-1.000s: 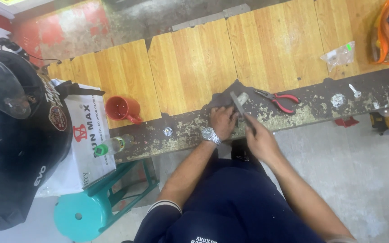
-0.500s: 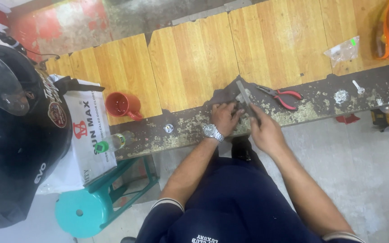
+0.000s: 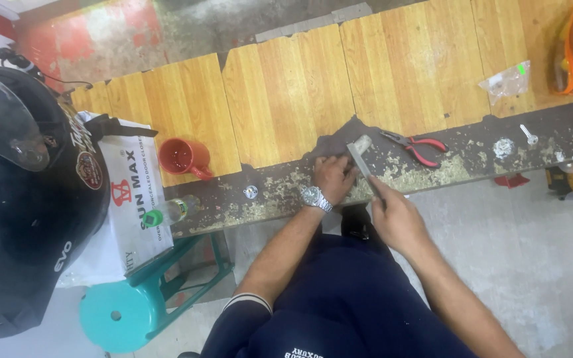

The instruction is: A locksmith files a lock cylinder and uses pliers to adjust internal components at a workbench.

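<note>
A person seated at a worn, paint-flecked dark workbench edge (image 3: pixel 280 192) works a flat grey metal file (image 3: pixel 361 161) across a small pale workpiece (image 3: pixel 363 142) lying on a dark brown rag (image 3: pixel 329 142). The right hand (image 3: pixel 396 215) is wrapped tightly around the file's near end, forearm angled up from the lower right; the blade slants away toward the workpiece. The left hand (image 3: pixel 331 178), a steel wristwatch (image 3: pixel 313 197) on its wrist, lies palm-down with fingers curled on the rag just beside the file, pinning the cloth; whether it pinches anything cannot be told.

Behind the bench edge run glossy, yellow-orange wooden panels (image 3: pixel 286 99). Red-handled pliers (image 3: pixel 416 144) lie just right of the workpiece, with small silver fittings (image 3: pixel 504 147) farther along, well apart. A red plastic mug (image 3: pixel 182 158) stands to the left on the wood, clear of both hands. A glossy black motorcycle helmet (image 3: pixel 21 199) and a white cardboard box (image 3: pixel 130 192) crowd the left side above a teal plastic stool (image 3: pixel 124 311). Bare grey concrete floor (image 3: pixel 532 232) opens to the right of the forearm.
</note>
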